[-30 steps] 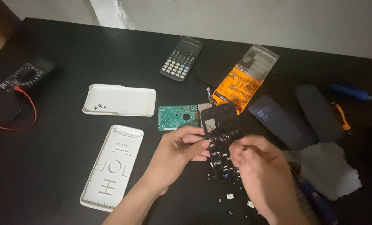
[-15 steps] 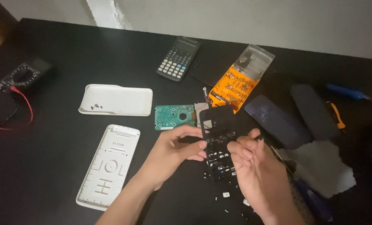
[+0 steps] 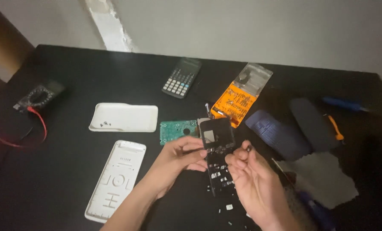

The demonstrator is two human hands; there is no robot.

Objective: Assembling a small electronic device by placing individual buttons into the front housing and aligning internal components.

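Observation:
My left hand (image 3: pixel 179 157) grips the left edge of a black calculator front panel (image 3: pixel 218 152) that lies lengthwise on the black table (image 3: pixel 71 77). My right hand (image 3: pixel 251 176) hovers over the panel's right side and pinches a tiny dark part (image 3: pixel 248 148) between thumb and fingertips. Loose small keys (image 3: pixel 228 207) lie scattered on the table below the panel. A green circuit board (image 3: pixel 176 131) lies just left of the panel's top end.
A white case back (image 3: pixel 116 179) and a white tray with screws (image 3: pixel 124 117) lie to the left. A whole calculator (image 3: pixel 181 78), an orange bit set (image 3: pixel 238 96), a multimeter (image 3: pixel 39 95) with red lead, dark blue covers (image 3: pixel 280 133), a grey cloth (image 3: pixel 328 179) and screwdrivers (image 3: pixel 343 103) surround them.
My right hand has lifted slightly and now pinches a small part above the panel. The left hand keeps its hold on the panel's edge. The camera view shifted a little.

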